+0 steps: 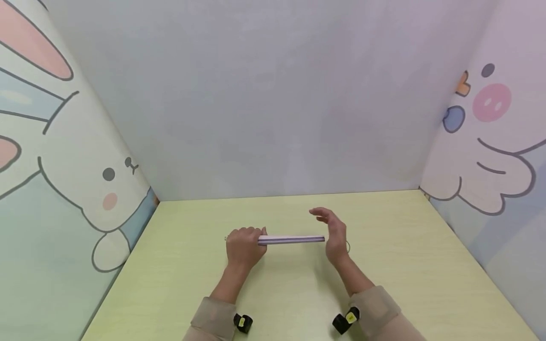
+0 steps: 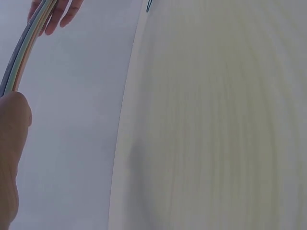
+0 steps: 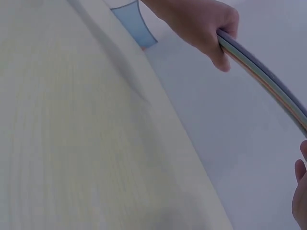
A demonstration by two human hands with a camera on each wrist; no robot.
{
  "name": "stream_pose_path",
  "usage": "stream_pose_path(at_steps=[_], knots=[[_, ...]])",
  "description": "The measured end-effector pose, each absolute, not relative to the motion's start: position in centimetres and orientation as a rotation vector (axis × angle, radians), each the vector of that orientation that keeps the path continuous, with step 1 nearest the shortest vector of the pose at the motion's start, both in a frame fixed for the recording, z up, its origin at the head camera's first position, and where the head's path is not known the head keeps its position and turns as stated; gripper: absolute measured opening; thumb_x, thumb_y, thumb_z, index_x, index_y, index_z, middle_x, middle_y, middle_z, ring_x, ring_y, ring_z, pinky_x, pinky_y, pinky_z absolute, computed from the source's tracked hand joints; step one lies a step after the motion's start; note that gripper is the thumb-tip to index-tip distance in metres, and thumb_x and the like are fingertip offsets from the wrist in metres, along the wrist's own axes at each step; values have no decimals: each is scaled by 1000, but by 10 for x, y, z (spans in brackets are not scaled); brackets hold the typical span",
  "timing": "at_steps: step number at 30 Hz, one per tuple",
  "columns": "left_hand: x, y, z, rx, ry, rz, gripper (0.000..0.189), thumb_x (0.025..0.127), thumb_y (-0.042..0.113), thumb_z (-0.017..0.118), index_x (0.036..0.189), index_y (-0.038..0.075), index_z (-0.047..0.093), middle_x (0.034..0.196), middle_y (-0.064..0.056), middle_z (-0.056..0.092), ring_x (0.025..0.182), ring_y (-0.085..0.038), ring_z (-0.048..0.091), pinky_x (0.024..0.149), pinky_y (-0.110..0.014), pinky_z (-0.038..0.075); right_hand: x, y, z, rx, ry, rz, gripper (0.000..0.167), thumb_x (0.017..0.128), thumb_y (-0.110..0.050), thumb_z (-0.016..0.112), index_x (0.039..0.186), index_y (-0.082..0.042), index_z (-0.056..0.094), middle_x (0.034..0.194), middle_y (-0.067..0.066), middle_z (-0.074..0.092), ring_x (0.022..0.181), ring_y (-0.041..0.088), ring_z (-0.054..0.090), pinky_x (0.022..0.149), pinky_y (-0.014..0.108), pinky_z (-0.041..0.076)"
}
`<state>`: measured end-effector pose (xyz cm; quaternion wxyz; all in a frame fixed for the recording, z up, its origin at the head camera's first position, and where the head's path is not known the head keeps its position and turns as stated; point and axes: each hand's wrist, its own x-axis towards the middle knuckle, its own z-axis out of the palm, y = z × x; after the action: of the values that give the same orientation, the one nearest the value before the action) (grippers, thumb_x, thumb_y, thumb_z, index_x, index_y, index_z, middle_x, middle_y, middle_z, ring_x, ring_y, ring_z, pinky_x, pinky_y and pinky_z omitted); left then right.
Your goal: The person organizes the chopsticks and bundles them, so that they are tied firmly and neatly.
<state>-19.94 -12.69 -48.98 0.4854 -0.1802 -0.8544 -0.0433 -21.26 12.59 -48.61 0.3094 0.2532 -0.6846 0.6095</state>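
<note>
In the head view, my left hand [image 1: 245, 247] grips a bundle of long thin sticks that look like chopsticks [image 1: 292, 240], held level above the table. Their thick ends point right, and a thin tip pokes out left of the fist. In the right wrist view the chopsticks [image 3: 266, 79] show grey, green and orange sides; how many there are is hard to tell. My right hand [image 1: 336, 237] is just beyond their right end, palm facing it, fingers extended and slightly bent, gripping nothing. Parts of the left hand [image 2: 12, 143] and the right fingers [image 2: 62, 14] also show in the left wrist view.
Below the hands lies a pale yellow wood-grain table [image 1: 192, 279]. A plain grey-white wall [image 1: 273, 104] stands behind it. Side panels with a cartoon rabbit [image 1: 85, 189] and a cartoon pig [image 1: 490, 142] flank it. Small black devices [image 1: 243, 323] sit at both wrists.
</note>
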Motion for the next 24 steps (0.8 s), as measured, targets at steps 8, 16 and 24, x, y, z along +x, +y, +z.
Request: stream_pose_path(at_steps=[8,16,24], knots=[[-199,-131,-496,-413,-2075,-109,28,73,14,69,51,13,52,45,4,45,41,-10,27,40,-28,29,-224,161,-502,287,-2275,1388,20,101,-17,61,107,-1,73,99,9,75,89,22,68,78,25,52],[-197,-131,-499,-395,-2110,-124,26,77,15,64,52,13,55,45,4,43,43,-11,26,40,-29,30,-223,176,-526,308,-2541,1213,20,98,-17,65,111,-3,71,105,11,73,100,29,68,85,48,54],[-197,-133,-500,-376,-2108,-118,22,74,13,64,53,13,57,45,5,43,43,-11,26,41,-29,29,-223,194,-532,362,-2730,1040,23,96,-8,63,116,-4,72,115,13,71,108,36,67,89,52,52]])
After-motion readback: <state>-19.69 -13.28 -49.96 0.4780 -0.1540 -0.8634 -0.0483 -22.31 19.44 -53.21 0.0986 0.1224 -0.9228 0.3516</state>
